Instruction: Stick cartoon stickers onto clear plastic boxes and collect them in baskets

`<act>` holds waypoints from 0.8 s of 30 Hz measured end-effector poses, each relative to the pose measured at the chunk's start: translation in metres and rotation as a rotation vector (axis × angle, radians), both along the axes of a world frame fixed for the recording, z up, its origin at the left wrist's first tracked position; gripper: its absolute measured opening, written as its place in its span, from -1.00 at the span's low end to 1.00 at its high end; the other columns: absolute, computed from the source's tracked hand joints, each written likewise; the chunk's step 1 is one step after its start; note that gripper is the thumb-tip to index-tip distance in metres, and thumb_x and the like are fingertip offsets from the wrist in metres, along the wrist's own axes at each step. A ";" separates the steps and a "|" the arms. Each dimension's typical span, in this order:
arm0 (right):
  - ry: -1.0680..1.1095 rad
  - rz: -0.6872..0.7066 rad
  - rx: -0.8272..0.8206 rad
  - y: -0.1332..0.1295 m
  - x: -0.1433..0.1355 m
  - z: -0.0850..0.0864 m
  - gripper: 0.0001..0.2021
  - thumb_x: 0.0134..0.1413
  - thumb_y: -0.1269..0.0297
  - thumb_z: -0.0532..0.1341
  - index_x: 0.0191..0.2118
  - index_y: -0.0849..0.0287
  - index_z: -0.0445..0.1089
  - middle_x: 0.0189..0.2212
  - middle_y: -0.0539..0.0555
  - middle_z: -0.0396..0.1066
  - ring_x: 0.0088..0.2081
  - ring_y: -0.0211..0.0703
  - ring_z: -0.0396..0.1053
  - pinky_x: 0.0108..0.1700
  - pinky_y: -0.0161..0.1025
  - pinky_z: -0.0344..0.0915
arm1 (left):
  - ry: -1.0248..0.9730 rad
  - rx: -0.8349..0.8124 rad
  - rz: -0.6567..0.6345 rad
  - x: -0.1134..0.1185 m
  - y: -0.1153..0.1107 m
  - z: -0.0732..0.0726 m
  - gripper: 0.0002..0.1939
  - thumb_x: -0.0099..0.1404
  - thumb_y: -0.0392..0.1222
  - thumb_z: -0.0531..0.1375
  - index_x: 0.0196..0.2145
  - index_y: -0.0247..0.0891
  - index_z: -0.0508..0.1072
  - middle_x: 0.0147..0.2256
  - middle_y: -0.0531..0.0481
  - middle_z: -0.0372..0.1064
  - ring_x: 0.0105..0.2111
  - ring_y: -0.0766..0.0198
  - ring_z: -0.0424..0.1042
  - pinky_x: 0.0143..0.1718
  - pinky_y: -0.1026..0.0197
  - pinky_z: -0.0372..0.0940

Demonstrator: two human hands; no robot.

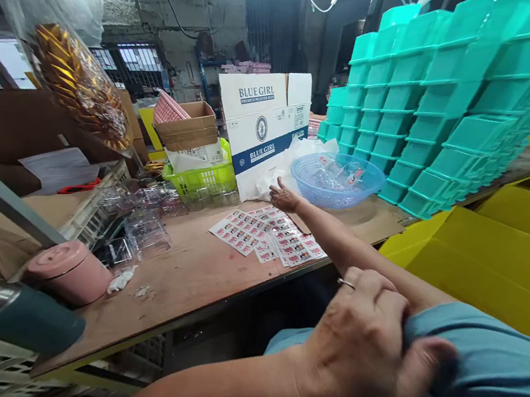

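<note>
My left hand, with a ring on one finger, is wrapped round my right arm near the blue sleeve. My right arm reaches out over the table, and my right hand is held above it with the fingers loosely apart and nothing visible in them. Just below that hand lie overlapping sticker sheets with small pink and red prints. To its right stands a blue mesh basket with clear plastic pieces inside. Crumpled white plastic is right behind the hand.
Stacked turquoise bins lean at the right. Behind the table top stand a white carton and a green basket. Clear plastic boxes, a pink container and a dark bottle are at the left.
</note>
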State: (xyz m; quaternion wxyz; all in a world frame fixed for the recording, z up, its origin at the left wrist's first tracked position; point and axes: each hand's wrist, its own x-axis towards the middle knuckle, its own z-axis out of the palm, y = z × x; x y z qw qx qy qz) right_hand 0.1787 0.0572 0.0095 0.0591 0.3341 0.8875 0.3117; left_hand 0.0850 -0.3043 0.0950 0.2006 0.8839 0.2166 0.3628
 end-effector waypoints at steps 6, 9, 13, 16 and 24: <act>0.019 0.012 -0.051 0.007 -0.030 -0.012 -0.69 0.29 0.21 0.20 0.08 0.21 0.36 0.06 0.16 0.37 0.04 0.00 0.38 0.05 0.08 0.37 | -0.014 0.002 0.153 -0.015 0.024 -0.003 -0.58 0.41 0.02 0.03 -0.11 -0.46 0.40 -0.06 -0.31 0.33 0.00 0.01 0.31 0.11 -0.03 0.26; 0.050 -0.015 -0.088 0.008 -0.042 -0.016 -0.69 0.29 0.21 0.20 0.07 0.21 0.36 0.05 0.16 0.38 0.03 -0.01 0.39 0.04 0.06 0.38 | -0.002 -0.008 0.167 -0.017 0.021 -0.002 -0.55 0.40 0.06 0.03 -0.16 -0.47 0.42 -0.11 -0.31 0.36 -0.05 0.00 0.33 0.08 -0.02 0.28; 0.120 -0.105 -0.134 0.005 -0.055 -0.019 -0.68 0.28 0.20 0.21 0.08 0.21 0.35 0.05 0.16 0.37 0.01 -0.02 0.40 0.02 0.05 0.40 | 0.013 0.057 0.067 -0.024 0.016 0.004 -0.56 0.41 0.06 0.02 -0.23 -0.43 0.43 -0.20 -0.24 0.40 -0.12 0.06 0.35 0.03 0.03 0.30; 0.200 -0.204 -0.183 0.003 -0.070 -0.022 -0.66 0.28 0.18 0.21 0.09 0.21 0.34 0.05 0.16 0.37 0.00 -0.02 0.41 0.01 0.04 0.40 | 0.013 0.035 0.143 -0.031 0.027 0.003 -0.56 0.43 0.05 0.00 -0.20 -0.44 0.43 -0.16 -0.27 0.39 -0.10 0.05 0.35 0.02 0.03 0.31; 0.446 -0.493 -0.356 -0.014 -0.115 -0.026 -0.63 0.28 0.16 0.21 0.12 0.20 0.32 0.07 0.17 0.35 0.01 -0.01 0.40 0.01 0.05 0.40 | 0.104 -0.044 0.221 -0.022 0.037 -0.015 -0.54 0.35 0.18 0.06 -0.24 -0.31 0.47 -0.22 -0.26 0.44 -0.11 -0.03 0.42 -0.09 -0.02 0.40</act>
